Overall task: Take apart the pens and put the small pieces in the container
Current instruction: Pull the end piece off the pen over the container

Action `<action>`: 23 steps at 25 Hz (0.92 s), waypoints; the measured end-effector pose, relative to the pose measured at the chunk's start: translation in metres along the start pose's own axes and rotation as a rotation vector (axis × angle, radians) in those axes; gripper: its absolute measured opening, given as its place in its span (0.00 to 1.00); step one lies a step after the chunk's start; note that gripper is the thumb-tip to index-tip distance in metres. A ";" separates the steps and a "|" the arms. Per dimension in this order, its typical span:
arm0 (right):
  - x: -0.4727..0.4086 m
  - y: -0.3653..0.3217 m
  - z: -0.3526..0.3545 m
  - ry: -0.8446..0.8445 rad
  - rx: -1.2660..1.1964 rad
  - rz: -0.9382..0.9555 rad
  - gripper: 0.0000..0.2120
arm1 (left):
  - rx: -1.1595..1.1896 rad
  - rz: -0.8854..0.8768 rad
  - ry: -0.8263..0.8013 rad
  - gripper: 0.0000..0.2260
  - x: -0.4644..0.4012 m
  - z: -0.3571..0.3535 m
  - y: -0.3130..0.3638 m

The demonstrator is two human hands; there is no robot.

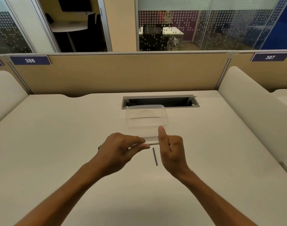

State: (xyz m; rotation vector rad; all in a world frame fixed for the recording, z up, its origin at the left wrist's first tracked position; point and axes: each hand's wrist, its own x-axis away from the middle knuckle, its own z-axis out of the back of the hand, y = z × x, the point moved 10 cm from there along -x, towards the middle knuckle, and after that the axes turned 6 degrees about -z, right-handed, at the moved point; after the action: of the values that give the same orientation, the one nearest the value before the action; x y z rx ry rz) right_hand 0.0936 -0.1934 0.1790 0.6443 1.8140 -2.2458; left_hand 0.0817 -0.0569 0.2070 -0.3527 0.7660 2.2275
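Over the white table [58, 144], both hands grasp one pale pen [153, 142]: the left hand [118, 150] pinches it in its fingertips, the right hand [171, 149] curls round the other end, thumb up. A thin dark refill [155, 156] lies on the table below. The clear plastic container [147, 121] sits just beyond
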 end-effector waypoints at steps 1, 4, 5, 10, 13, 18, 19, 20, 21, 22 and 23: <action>-0.001 -0.016 0.002 -0.002 0.068 0.149 0.27 | 0.195 0.083 -0.062 0.14 -0.002 -0.004 -0.007; 0.008 -0.051 -0.002 -0.048 0.251 0.545 0.27 | 0.666 0.276 -0.307 0.12 0.002 -0.023 -0.015; 0.010 -0.053 -0.003 -0.048 0.283 0.599 0.28 | 0.713 0.296 -0.336 0.12 0.003 -0.025 -0.015; -0.008 -0.017 -0.004 -0.021 0.189 0.187 0.28 | 0.171 0.062 -0.003 0.12 -0.001 0.009 -0.006; -0.009 0.034 -0.016 -0.075 0.033 -0.331 0.26 | -0.548 -0.275 0.044 0.09 0.003 0.010 0.023; -0.005 0.054 -0.023 -0.134 -0.035 -0.542 0.25 | -0.605 -0.343 0.056 0.09 0.001 0.006 0.027; -0.006 0.049 -0.021 -0.111 -0.041 -0.483 0.25 | -0.536 -0.310 0.029 0.10 -0.002 0.007 0.024; -0.007 0.041 -0.018 -0.083 -0.048 -0.405 0.25 | -0.442 -0.256 0.009 0.11 -0.006 0.010 0.020; -0.010 0.029 -0.014 -0.056 -0.052 -0.305 0.26 | -0.320 -0.181 -0.008 0.13 -0.010 0.013 0.015; -0.012 0.014 -0.010 -0.039 -0.046 -0.180 0.26 | -0.154 -0.087 -0.039 0.15 -0.014 0.014 0.008; -0.014 -0.005 -0.005 -0.031 0.002 -0.011 0.27 | 0.068 0.019 -0.093 0.17 -0.016 0.011 -0.001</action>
State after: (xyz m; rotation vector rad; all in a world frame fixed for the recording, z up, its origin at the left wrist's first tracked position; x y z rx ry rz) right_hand 0.1052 -0.1893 0.1889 0.5978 1.8053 -2.2521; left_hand 0.0932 -0.0581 0.2222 -0.2085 0.7958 2.2133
